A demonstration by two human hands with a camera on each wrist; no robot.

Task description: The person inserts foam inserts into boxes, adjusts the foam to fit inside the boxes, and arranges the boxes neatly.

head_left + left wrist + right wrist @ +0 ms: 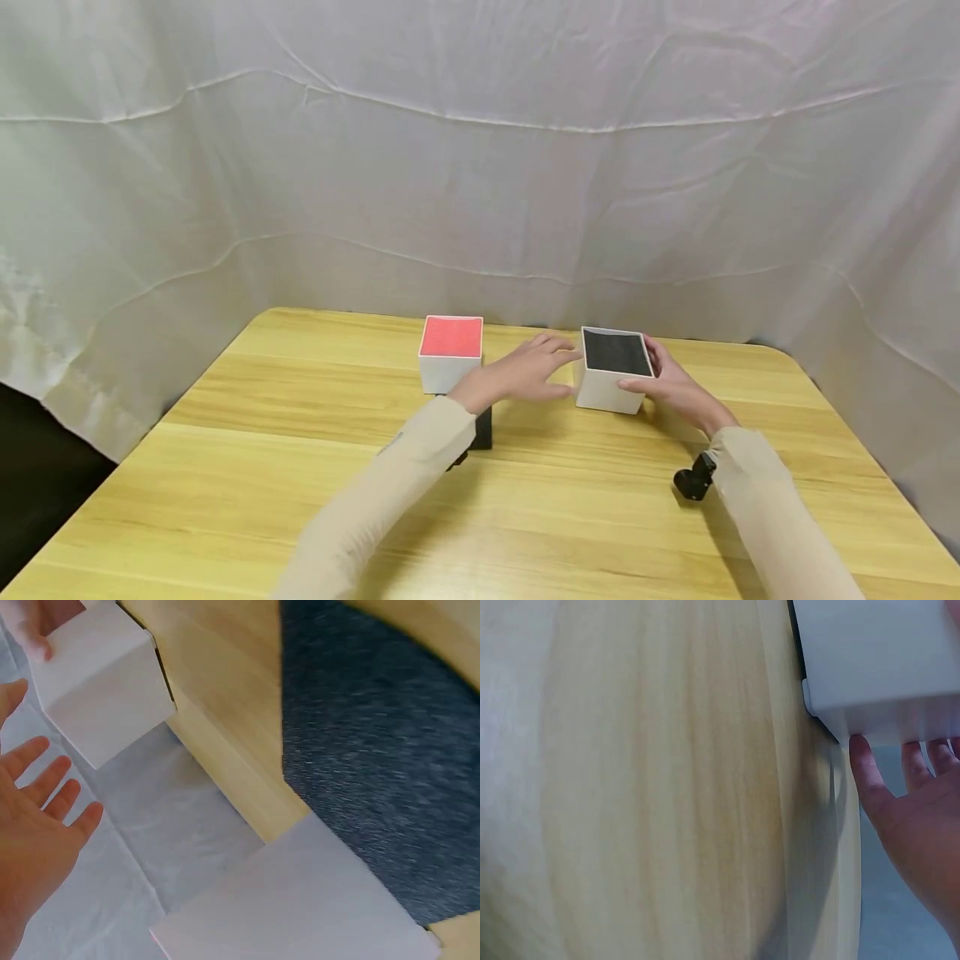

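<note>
No text, label, brand or number can be read on anything here.

White cube box with black top, upright on the wooden table's far side, right of centre, turned slightly askew, a hand against each of its sides.
</note>
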